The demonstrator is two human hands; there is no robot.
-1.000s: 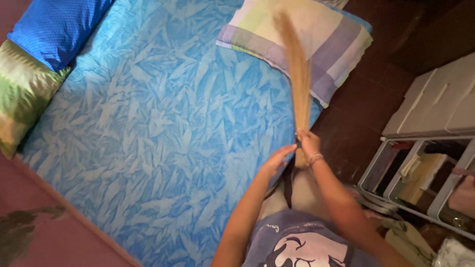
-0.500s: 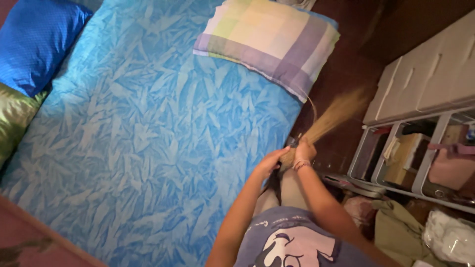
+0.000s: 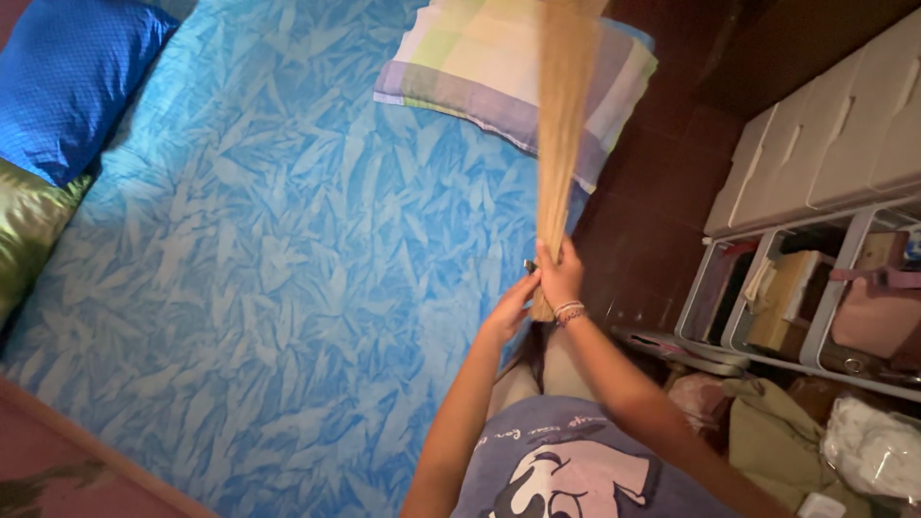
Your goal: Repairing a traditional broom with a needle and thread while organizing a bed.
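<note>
Far to the left of both hands, a blue pillow [image 3: 77,82] and a green pillow [image 3: 29,235] lie at the edge of the bed [image 3: 288,288]. The left hand [image 3: 511,309] rests half curled against the base of the broom [image 3: 561,144], fingers touching it beside the right. The right hand [image 3: 559,276] is closed round the bound end. The broom's long axis runs straight up and away from the hands, bristles blurred over the checked pillow [image 3: 499,67]. Right of the hands stands a white shelf unit [image 3: 815,240].
</note>
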